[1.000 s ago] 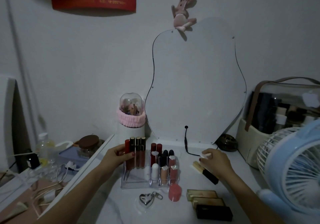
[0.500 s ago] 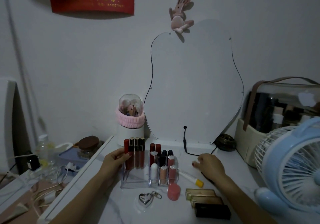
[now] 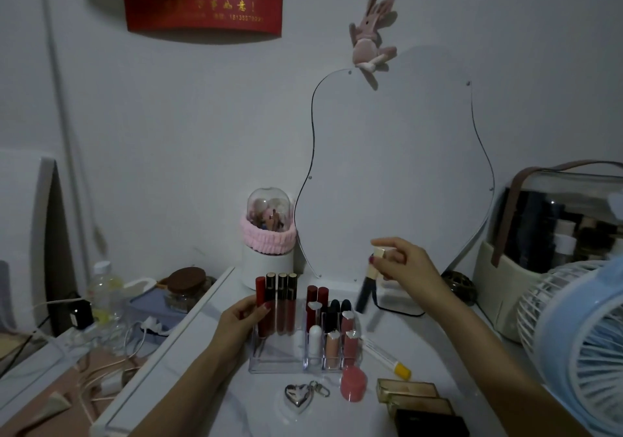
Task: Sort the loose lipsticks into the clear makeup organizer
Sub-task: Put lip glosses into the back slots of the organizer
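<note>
We steady the organizer (image 3: 283, 362) with left hand (image 3: 236, 325) gripping its side; right hand (image 3: 404, 264) pinches a lipstick (image 3: 369, 281) above, likely for vertical insertion.

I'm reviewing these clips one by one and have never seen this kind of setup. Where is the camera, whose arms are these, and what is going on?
There is no machine here. A person wears one wide-angle camera on the head, so it looks forward and down at their own arms. The left hand grips the tall tubes at the left of the clear makeup organizer, which stands on a white table. The right hand is lifted above the table, its fingers pinching the top of a cream-and-black lipstick that hangs tilted. Loose items in front of the organizer: a yellow-capped tube, a pink jar, a heart keychain and flat gold and black cases.
</note>
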